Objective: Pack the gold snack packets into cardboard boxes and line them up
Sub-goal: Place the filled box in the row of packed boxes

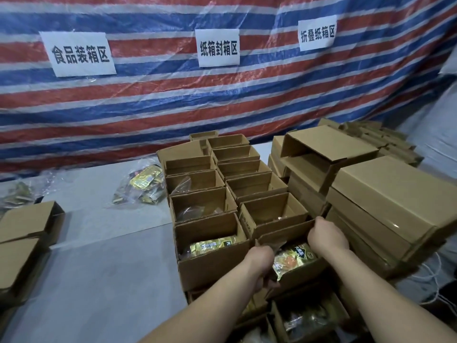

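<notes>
Both hands grip one open cardboard box that sits at the near end of the right-hand row of boxes on the grey table. The left hand curls over the box's near-left corner, fingers wrapped down the outside wall. The right hand clamps the far-right rim of the same box, knuckles up. Inside this box lies a gold snack packet with a black diamond label, tilted against the near wall.

Just left of the held box, touching it, stands a second open box with another gold packet lying flat inside. Beyond the held box, two rows of open cardboard boxes run away toward the striped tarpaulin; some of the left-row ones hold clear wrapped contents, too dim to name. Right of the held box rises a stack of closed cardboard boxes. Well to the left of it, on the table, lies a clear plastic bag of gold packets, and farther left at the table's edge sit folded cardboard boxes. Below the held box, nearer the person, more open boxes hold packets in shadow. Three white paper signs with Chinese characters hang on the tarpaulin.
</notes>
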Motion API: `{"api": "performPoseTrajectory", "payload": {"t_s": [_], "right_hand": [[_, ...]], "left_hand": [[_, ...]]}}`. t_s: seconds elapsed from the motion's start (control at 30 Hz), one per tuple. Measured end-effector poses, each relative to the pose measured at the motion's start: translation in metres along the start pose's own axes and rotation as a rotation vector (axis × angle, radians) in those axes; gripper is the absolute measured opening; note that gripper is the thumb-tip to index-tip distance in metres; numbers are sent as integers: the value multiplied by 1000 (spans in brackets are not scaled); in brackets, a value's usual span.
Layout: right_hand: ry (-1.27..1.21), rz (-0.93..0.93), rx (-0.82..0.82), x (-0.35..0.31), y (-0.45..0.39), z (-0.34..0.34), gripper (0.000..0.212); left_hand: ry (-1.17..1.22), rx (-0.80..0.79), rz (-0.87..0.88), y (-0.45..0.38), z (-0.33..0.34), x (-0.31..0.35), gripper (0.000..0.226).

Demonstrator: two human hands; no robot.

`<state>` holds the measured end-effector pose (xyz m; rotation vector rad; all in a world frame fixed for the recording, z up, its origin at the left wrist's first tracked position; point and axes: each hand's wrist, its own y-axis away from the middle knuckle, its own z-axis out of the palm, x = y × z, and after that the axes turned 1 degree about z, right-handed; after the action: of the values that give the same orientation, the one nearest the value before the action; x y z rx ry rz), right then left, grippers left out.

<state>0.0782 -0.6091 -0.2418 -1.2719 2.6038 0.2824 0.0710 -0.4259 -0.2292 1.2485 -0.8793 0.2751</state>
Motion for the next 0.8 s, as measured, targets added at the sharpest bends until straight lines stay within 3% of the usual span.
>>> {"api": "performPoseTrajectory", "payload": {"t_s": [0.13,0.27,0.37,0.57,0.8], "right_hand": [[-46,-37,17,-3,7,-1,8],[42,-275,231,-36,30,-14,8],[-13,-436,247,-84,48,-28,6],[-216,-577,53,-192,79,-19,14],[-320,-823,-123,-327,131,30,22]], "left_hand": [[-23,-66,16,7,-11,-3,43],[-141,-65,116,26,-34,-2,61],[-308,-17,322,51,-64,7,47],[-266,359,617,80,-183,24,34],[-237,705,520,84,-347,-38,28]]}}
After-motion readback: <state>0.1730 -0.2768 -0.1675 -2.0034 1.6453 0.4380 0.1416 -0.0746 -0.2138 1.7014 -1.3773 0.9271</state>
